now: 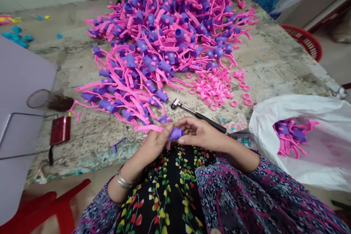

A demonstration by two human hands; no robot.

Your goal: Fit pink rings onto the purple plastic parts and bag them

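Observation:
In the head view, my left hand [157, 142] grips a plastic part with a purple cup-shaped body [175, 134] and a pink arm [148, 128]. It is held over my lap at the table's front edge. My right hand [201, 133] closes its thumb and curled fingers about the open end of the purple body; whether a small ring is in those fingers cannot be seen. Just beyond my hands lies a small hammer [197, 115] with a black handle. Loose pink rings [212, 87] are scattered behind it.
A large heap of purple-and-pink parts [164, 33] covers the table's middle. At right hangs an open white sack [263, 113] with similar parts inside. A glass jar [41, 99], a dark red box-like object [60, 130] and a pale panel [22, 80] stand at left.

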